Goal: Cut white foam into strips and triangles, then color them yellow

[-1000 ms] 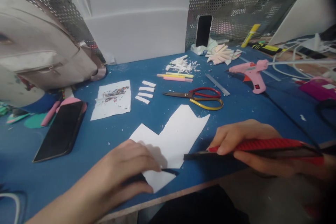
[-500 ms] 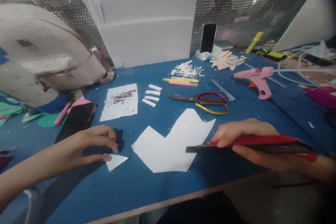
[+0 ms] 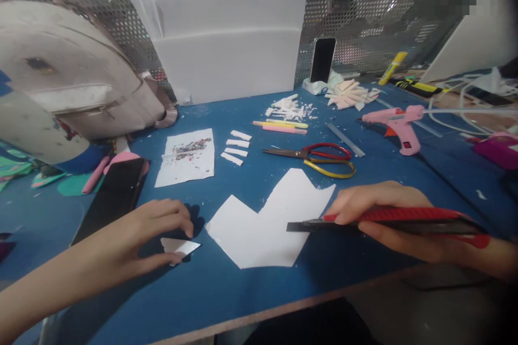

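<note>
My right hand (image 3: 376,210) is wrapped round a red utility knife (image 3: 424,215). Its dark blade points left and reaches over the right part of a white cut sheet (image 3: 259,237) that has a notch in its upper edge. Left of that sheet lies a small white triangular piece (image 3: 178,246). My left hand (image 3: 157,232) arches over this piece, fingers bent and apart from the thumb. The thumb tip is at the piece's lower edge; the fingertips are near the blue table above it.
Scissors (image 3: 307,155) with red and yellow handles lie behind the sheet, near several white strips (image 3: 237,143). A pink glue gun (image 3: 399,121) stands at right. Left are a dark phone (image 3: 111,194), a paper with scraps (image 3: 184,170) and a backpack (image 3: 93,75).
My left hand has shifted slightly right, and its thumb has moved down from the left corner of the small piece to its lower edge. The right hand and knife stay nearly still.
</note>
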Demonstrator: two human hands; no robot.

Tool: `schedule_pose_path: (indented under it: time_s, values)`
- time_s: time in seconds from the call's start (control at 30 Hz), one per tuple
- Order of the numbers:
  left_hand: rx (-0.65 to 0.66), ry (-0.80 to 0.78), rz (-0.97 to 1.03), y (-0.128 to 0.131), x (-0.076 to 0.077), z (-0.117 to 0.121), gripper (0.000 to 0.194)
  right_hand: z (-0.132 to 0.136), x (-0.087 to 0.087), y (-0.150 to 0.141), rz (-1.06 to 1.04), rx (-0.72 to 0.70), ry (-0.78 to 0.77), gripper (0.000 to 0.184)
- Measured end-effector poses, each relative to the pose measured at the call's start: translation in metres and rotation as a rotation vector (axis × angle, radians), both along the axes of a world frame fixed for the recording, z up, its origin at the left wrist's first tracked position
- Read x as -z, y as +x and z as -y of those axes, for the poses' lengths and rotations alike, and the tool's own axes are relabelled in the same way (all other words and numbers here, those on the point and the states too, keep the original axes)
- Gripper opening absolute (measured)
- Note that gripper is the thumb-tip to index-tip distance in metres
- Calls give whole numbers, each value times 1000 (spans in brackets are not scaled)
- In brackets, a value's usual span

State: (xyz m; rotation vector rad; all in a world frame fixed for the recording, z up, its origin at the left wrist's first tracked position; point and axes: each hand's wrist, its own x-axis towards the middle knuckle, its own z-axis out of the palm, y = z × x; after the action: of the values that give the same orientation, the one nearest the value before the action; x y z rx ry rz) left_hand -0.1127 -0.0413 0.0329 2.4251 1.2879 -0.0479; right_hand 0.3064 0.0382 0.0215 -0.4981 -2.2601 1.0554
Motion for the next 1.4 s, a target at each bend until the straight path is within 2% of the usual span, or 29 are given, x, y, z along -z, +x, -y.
schedule_pose_path:
  time_s: [0.23, 0.37, 0.5, 0.63, 0.77, 0.93, 1.1, 1.2, 1.27, 1.33, 1.4]
  values:
    - [-127, 139, 19, 25, 9, 6, 70, -1, -1, -3, -22, 11, 2, 26]
    - [3, 144, 63, 44, 14, -2, 86, 0, -1, 0, -23, 10, 5, 28]
    - [101, 44, 58, 55, 13, -19, 91, 1, -1, 4, -3, -2, -15, 30]
    - [79, -36, 49, 60, 11, -32, 91, 1, -2, 7, 10, -8, -7, 31]
    - [52, -48, 71, 61, 11, -36, 84, 0, -4, 11, 12, 12, 21, 30]
    - [54, -11, 102, 62, 11, -33, 81, -1, -5, 10, 5, 6, 29, 29]
    - [103, 84, 89, 67, 1, -27, 81, -2, -5, 8, -21, 24, -2, 24]
    - [173, 181, 81, 68, -8, -21, 78, -5, -4, 10, -50, 74, -109, 16]
    - [200, 246, 75, 67, -13, -18, 75, -9, -5, 12, -125, 111, -270, 23]
    - [201, 290, 55, 66, -17, -16, 72, -14, -13, 12, -207, 130, -408, 34]
    - [206, 339, 42, 65, -19, -16, 69, -20, -30, 10, -230, 151, -411, 35]
